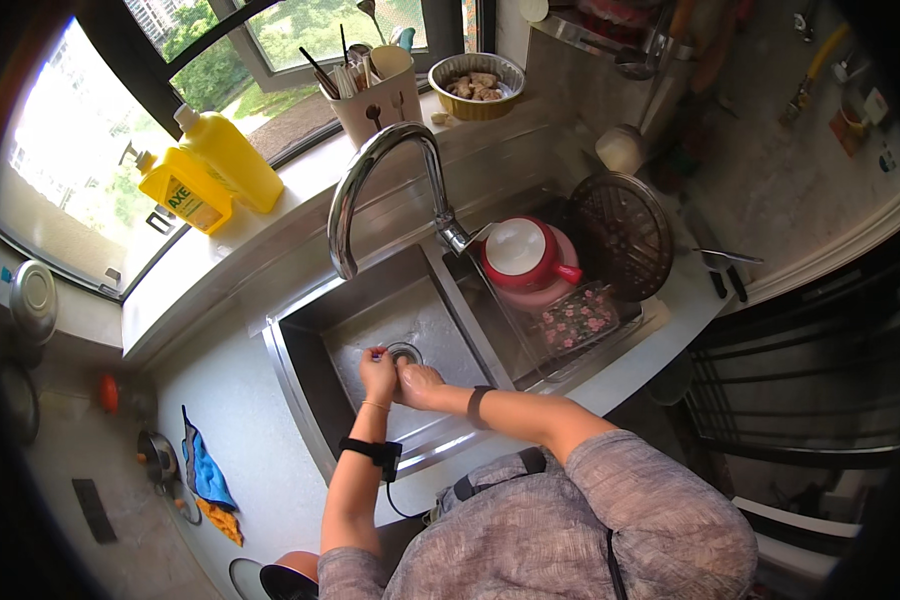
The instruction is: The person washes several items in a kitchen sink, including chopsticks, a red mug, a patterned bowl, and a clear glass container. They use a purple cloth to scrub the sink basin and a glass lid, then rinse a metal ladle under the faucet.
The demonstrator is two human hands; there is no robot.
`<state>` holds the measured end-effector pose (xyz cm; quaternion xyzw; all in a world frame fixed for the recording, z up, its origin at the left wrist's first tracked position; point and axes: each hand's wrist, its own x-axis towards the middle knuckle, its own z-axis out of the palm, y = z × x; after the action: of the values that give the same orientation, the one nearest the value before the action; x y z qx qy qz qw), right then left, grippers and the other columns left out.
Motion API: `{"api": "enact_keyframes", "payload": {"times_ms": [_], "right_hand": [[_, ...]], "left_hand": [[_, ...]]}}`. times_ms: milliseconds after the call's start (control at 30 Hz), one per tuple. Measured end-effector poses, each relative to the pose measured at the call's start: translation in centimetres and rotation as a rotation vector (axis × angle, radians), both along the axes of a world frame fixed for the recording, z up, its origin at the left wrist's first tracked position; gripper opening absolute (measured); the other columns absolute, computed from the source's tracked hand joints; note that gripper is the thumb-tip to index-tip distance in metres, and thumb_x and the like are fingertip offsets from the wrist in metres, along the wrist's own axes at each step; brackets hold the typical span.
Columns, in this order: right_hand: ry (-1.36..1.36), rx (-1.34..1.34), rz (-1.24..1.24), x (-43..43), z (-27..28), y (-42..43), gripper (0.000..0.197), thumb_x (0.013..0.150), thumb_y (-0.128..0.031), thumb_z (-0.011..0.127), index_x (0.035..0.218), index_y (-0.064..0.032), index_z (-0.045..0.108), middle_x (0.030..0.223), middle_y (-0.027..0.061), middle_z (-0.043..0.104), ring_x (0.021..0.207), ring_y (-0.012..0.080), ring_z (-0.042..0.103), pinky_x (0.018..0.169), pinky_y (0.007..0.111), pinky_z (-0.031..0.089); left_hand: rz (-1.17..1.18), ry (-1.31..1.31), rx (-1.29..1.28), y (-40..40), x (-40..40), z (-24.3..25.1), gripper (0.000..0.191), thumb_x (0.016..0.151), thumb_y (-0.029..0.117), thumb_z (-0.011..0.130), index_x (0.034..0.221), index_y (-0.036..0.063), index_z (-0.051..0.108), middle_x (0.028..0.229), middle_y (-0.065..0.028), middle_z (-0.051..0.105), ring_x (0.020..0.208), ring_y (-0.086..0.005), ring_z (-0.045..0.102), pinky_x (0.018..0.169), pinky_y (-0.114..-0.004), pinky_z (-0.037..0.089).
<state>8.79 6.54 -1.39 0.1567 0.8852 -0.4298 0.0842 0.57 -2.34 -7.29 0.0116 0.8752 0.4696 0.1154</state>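
Both of my hands are low in the left basin of a stainless steel sink (454, 319), beside the round drain (405, 349). My left hand (377, 375) has its fingers bent at the drain's left edge. A tiny purplish spot shows at its fingertips, too small to identify. My right hand (421, 382) looks wet and lies at the drain's near edge, its fingers partly hidden from above. Over the basin arches a chrome gooseneck faucet (390, 139); whether water runs from it is unclear.
The right basin holds a dish rack with a red pot (516, 251), a flower-patterned tray (576, 319) and a round perforated metal piece (624, 236). Yellow AXE bottles (195, 196), a utensil holder (379, 97) and a foil bowl of ginger (478, 86) line the sill. Knives (724, 271) lie right; cloths (208, 469) left.
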Motion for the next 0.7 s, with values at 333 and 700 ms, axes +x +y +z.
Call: {"api": "enact_keyframes", "payload": {"times_ms": [333, 700], "right_hand": [[-0.435, -2.186, 0.000, 0.5, 11.8, 1.6, 0.041, 0.078, -0.042, 0.052, 0.082, -0.0015, 0.057, 0.069, 0.0103, 0.060, 0.047, 0.0159, 0.053, 0.043, 0.022, 0.044], [-0.214, -1.143, -0.030, 0.6, 6.6, 0.0, 0.017, 0.071, -0.019, 0.058, 0.076, -0.0074, 0.047, 0.055, 0.0005, 0.044, 0.038, 0.0070, 0.038, 0.030, 0.021, 0.024]], "left_hand": [[-0.432, -0.597, 1.434, 2.0, 3.1, 20.4, 0.067, 0.079, 0.051, 0.053, 0.123, 0.0038, 0.037, 0.116, -0.0171, 0.049, 0.101, -0.0319, 0.053, 0.086, -0.044, 0.043], [-0.625, -0.178, 0.321, 0.3, 1.7, 16.1, 0.010, 0.086, 0.009, 0.048, 0.089, 0.0041, 0.057, 0.063, 0.0002, 0.050, 0.055, -0.0053, 0.046, 0.052, -0.019, 0.039]]}}
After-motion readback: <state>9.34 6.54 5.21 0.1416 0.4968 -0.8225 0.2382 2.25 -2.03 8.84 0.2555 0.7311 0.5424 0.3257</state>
